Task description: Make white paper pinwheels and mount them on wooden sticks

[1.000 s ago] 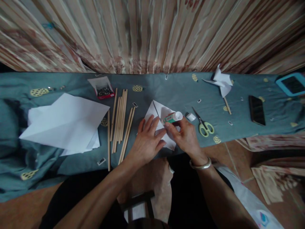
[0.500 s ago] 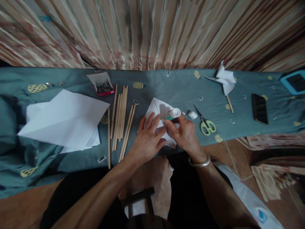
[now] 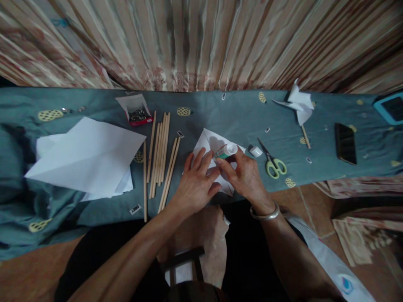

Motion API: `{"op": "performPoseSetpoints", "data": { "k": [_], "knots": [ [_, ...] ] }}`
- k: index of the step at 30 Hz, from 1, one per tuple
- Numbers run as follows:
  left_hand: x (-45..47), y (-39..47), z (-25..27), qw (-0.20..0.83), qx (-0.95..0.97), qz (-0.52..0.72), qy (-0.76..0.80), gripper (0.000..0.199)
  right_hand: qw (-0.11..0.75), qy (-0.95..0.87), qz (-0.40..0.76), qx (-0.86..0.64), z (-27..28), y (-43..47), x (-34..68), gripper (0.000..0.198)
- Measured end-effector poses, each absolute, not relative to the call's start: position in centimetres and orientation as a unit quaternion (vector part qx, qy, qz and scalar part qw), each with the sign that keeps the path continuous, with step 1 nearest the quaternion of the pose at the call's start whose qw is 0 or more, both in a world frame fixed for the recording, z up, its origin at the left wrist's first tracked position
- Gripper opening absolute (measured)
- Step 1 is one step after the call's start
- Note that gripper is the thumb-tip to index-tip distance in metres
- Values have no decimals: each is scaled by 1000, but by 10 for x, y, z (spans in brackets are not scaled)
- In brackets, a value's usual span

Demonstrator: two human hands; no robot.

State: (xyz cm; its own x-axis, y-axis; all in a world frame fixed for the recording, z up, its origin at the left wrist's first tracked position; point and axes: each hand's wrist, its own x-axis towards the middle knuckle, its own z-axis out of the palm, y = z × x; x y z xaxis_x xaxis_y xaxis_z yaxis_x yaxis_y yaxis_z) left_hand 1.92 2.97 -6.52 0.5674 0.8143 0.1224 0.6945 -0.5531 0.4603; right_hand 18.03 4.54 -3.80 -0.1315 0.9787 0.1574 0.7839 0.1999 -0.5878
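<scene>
A white paper square with crease or pencil lines lies in front of me, its lower part covered by my hands. My left hand rests flat on it with the fingers spread. In my right hand is a glue stick, tilted, its lower end over the middle of the paper; whether the tip touches is hidden by the fingers. Just right of that hand lies a white cap. Beside the cap are scissors with yellow-green handles.
Wooden sticks and a stack of white paper lie to the left. Behind the sticks stands a small open box of metal pieces. A paper pinwheel on a stick, a phone and a blue-framed device lie right.
My hands and the glue stick are nearly where they were. The glue stick has shifted very slightly, and the whole view has moved a little.
</scene>
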Motion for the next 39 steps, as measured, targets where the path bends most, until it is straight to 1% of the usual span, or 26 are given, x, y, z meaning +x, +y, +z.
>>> {"op": "performPoseSetpoints", "data": {
  "k": [20, 29, 39],
  "knots": [
    [19, 30, -65, 193, 864, 163, 436, 37, 240, -760, 207, -567, -30, 45, 181, 15],
    [20, 30, -66, 186, 865, 165, 435, 35, 237, -773, 193, -556, -31, 44, 184, 19],
    [19, 31, -67, 183, 869, 160, 431, 36, 220, -779, 191, -555, -29, 41, 186, 19]
  ]
}}
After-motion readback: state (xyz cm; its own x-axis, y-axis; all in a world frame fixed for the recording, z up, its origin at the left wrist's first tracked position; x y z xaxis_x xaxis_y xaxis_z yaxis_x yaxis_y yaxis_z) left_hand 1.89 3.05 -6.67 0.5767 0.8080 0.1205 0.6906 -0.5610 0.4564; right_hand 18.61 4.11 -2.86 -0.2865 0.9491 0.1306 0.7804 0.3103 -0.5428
